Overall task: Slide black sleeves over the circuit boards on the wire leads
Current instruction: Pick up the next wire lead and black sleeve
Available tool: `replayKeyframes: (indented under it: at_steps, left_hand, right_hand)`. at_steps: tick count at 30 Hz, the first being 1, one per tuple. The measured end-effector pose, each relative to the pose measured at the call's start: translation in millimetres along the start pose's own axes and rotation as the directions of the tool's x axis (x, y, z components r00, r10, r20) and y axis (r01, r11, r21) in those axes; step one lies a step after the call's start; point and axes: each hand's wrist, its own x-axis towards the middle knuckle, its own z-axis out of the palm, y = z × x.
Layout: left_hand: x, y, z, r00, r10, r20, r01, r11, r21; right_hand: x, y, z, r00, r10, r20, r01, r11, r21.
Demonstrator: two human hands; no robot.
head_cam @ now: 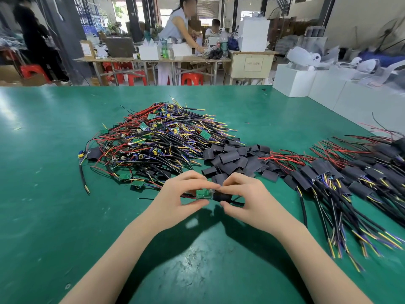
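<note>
At the frame's centre we see the left hand (pixel 175 194) pinching a green circuit board (pixel 203 194), while the right hand (pixel 245 195) grasps a black sleeve (pixel 221 196) just beside its right end (wires trail out both sides) above the green table (pixel 43 172).

A green table (pixel 54 194) carries a tangled heap of bare boards with wires (pixel 153 139). Loose black sleeves (pixel 232 160) lie beside it, with sleeved leads (pixel 341 178) at right.
</note>
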Motion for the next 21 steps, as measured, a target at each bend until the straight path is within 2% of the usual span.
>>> replayKeyframes:
  at_steps: [5, 7, 13, 18, 21]
  left_hand:
    - [-0.6, -0.1, -0.3, 0.992, -0.126, -0.012, 0.124, 0.986, -0.107]
    - [-0.6, 0.9, -1.4, 0.994, -0.108, -0.018, 0.105, 0.989, -0.106]
    - [0.6, 6.6, -1.5, 0.999, 0.046, 0.001, -0.046, 0.996, 0.075]
    - [0.3, 3.5, -2.0, 0.999, 0.042, 0.003, -0.042, 0.991, 0.13]
    - [0.1, 1.3, -1.6, 1.0, 0.004, 0.011, -0.005, 0.996, 0.086]
  right_hand:
    - [0.2, 0.1, 0.0, 0.995, 0.042, -0.089, -0.038, 0.998, 0.043]
    - [0.5, -1.0, 0.2, 0.993, 0.056, -0.107, -0.05, 0.997, 0.057]
    - [1.1, -2.5, 2.1, 0.993, 0.089, -0.074, -0.086, 0.995, 0.043]
    - [1.3, -1.6, 2.9, 0.994, 0.077, -0.076, -0.075, 0.997, 0.024]
    - [1.0, -0.3, 1.8, 0.996, 0.036, -0.087, -0.035, 0.999, 0.017]
